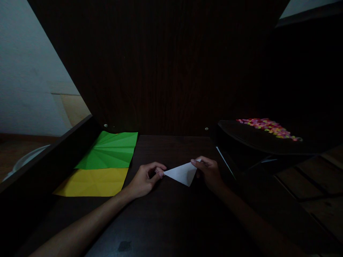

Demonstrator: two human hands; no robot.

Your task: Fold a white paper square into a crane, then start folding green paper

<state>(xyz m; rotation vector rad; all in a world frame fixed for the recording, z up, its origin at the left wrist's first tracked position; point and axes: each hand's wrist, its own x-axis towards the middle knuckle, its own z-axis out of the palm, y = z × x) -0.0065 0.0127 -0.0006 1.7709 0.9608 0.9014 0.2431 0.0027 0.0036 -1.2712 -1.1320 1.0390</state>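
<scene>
A white folded paper triangle [182, 174] is held between both hands just over the dark wooden table [158, 221]. My left hand [146, 180] pinches its narrow left point between thumb and fingers. At the wider right end, my right hand [210, 173] grips the upper corner, thumb on top and the other fingers partly behind the paper. The triangle's lower corner points toward me.
A creased green sheet [109, 150] overlaps a yellow sheet [93, 182] on the left, beside a raised dark board [48, 153]. A tall wooden panel [160, 64] rises behind. Colourful small pieces [270, 127] lie on a dark surface at right.
</scene>
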